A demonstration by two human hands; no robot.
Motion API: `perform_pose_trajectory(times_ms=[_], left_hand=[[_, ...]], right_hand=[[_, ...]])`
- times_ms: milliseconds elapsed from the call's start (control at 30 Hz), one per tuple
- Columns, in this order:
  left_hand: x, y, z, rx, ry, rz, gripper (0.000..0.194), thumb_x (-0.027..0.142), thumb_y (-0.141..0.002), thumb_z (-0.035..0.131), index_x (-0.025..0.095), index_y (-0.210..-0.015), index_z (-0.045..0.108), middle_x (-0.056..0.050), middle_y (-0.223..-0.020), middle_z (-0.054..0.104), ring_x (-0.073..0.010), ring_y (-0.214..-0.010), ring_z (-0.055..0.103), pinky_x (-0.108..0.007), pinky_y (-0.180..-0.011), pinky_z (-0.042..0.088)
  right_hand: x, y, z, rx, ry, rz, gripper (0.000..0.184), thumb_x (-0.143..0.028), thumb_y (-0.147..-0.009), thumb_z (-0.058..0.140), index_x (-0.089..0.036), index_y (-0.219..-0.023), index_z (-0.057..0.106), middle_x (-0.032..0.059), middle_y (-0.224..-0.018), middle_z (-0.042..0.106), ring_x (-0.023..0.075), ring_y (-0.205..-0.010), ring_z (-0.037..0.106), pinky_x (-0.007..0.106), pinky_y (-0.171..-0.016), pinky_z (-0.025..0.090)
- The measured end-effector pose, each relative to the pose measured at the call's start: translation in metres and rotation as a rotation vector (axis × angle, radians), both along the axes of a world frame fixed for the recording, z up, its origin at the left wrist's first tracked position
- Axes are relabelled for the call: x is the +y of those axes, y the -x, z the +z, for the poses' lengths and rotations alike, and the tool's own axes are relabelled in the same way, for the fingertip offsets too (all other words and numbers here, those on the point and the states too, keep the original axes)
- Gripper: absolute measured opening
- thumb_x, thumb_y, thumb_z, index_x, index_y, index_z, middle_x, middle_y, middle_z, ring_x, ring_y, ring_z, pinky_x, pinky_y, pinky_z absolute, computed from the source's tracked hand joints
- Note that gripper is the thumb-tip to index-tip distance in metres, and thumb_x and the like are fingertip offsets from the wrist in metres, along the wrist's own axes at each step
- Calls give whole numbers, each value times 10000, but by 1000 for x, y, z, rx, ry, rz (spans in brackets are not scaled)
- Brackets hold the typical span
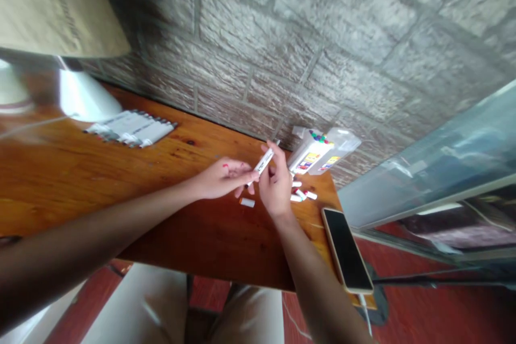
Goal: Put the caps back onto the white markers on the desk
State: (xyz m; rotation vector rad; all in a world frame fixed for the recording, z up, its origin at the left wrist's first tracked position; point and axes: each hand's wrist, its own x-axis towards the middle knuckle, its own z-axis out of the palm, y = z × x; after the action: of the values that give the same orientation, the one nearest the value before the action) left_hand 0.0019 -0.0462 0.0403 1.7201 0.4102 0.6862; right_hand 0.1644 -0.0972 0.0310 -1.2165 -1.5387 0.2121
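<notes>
Between my two hands a white marker pen [264,162] is held at a slant above the wooden table. The thumb and fingers of my left hand [226,176] pinch its lower end, and red marks show on that hand. My right hand [276,185] curls round the upper part of the pen. Just below my fingers lies a loose white cap [247,202] with an orange end. Several more small white caps [299,195] with coloured ends are scattered right of my right hand, partly hidden by it.
A row of white markers [133,126] lies at the left, by a lamp [84,91]. Clear plastic cases [322,153] holding colourful pens stand against the brick wall [250,48]. A phone [348,250] with a white cable rests at the right edge of the table [193,236].
</notes>
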Motion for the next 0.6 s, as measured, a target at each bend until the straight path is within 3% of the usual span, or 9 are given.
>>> perform_pose_trajectory(times_ms=[67, 233, 333, 500, 600], left_hand=[[-1, 0, -1, -5, 42, 3, 393, 523, -877, 608, 150, -760, 645, -45, -727, 701, -105, -512, 572, -225, -521, 460], [-2, -2, -3, -14, 42, 26, 389, 499, -901, 573, 133, -781, 621, -31, -731, 666, -89, -539, 548, -205, -539, 436], [-1, 0, -2, -21, -21, 75, 370, 466, -929, 540, 133, -792, 626, -21, -710, 645, -93, -560, 550, -205, -563, 427], [0, 3, -2, 7, -139, 101, 347, 406, -945, 523, 131, -767, 638, -15, -687, 633, -106, -596, 556, -211, -594, 417], [1, 3, -5, 21, -230, 102, 331, 373, -945, 526, 133, -749, 644, -19, -688, 644, -121, -633, 575, -216, -624, 422]], right_hand=[[-2, 2, 2, 33, -27, 7, 424, -220, -975, 443, -289, -1392, 481, 98, -1357, 605, 239, -1177, 620, 411, -935, 534], [-6, 9, 5, 225, 10, -16, 413, -299, -1014, 423, -243, -1422, 416, 108, -1211, 662, 161, -857, 662, 309, -745, 528], [-6, 14, 7, 331, 49, -30, 432, -385, -1009, 449, -225, -1408, 402, 56, -982, 680, 141, -726, 613, 275, -660, 500], [-6, 19, 13, 279, 127, 50, 286, -442, -982, 500, -187, -1026, 622, -12, -728, 583, 119, -626, 540, 243, -588, 439], [-7, 19, 17, 206, 102, 30, 295, -418, -953, 566, -181, -784, 615, -20, -663, 549, 114, -629, 516, 247, -622, 417]])
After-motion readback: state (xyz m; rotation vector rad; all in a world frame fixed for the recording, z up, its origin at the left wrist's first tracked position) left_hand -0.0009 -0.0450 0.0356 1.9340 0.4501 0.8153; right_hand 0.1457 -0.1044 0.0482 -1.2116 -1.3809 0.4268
